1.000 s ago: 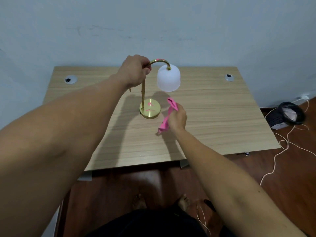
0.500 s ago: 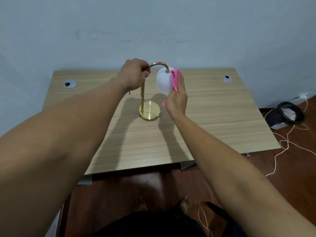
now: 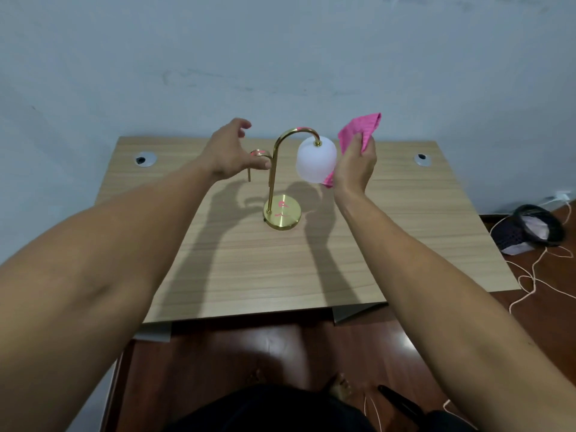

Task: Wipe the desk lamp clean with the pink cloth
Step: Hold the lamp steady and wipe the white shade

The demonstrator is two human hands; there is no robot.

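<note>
**Cloth at the lamp shade, left hand spread beside the stem**

The desk lamp (image 3: pixel 282 210) stood upright near the middle of the frame, on the far half of a pale wooden desk (image 3: pixel 265 269). Its round brass base carried pink marks, its thin brass stem rose and curved over to the right, and a frosted white shade (image 3: pixel 315 162) hung from the end of that curve. A smaller brass hook (image 3: pixel 260 154) branched off to the left of the stem.

The right hand (image 3: pixel 353 168) sat just right of the shade, its fingers closed around the pink cloth (image 3: pixel 360 132). Most of the cloth stood up above the hand toward the wall, and a small corner showed below, between the palm and the shade's lower right side. The cloth appeared to touch the shade there, though the exact contact was hard to judge.

The left hand (image 3: pixel 232 151) hovered left of the stem, fingers spread and curled with nothing clamped in them. Its thumb lay close to the small hook; whether it touched the brass could not be told.

Two round cable grommets (image 3: pixel 145 159) sat in the desk's far corners. At the right edge of the frame, on the dark wooden floor, a black mesh bin (image 3: pixel 530 227) lay beside a loose pale cord (image 3: pixel 536 275).
</note>
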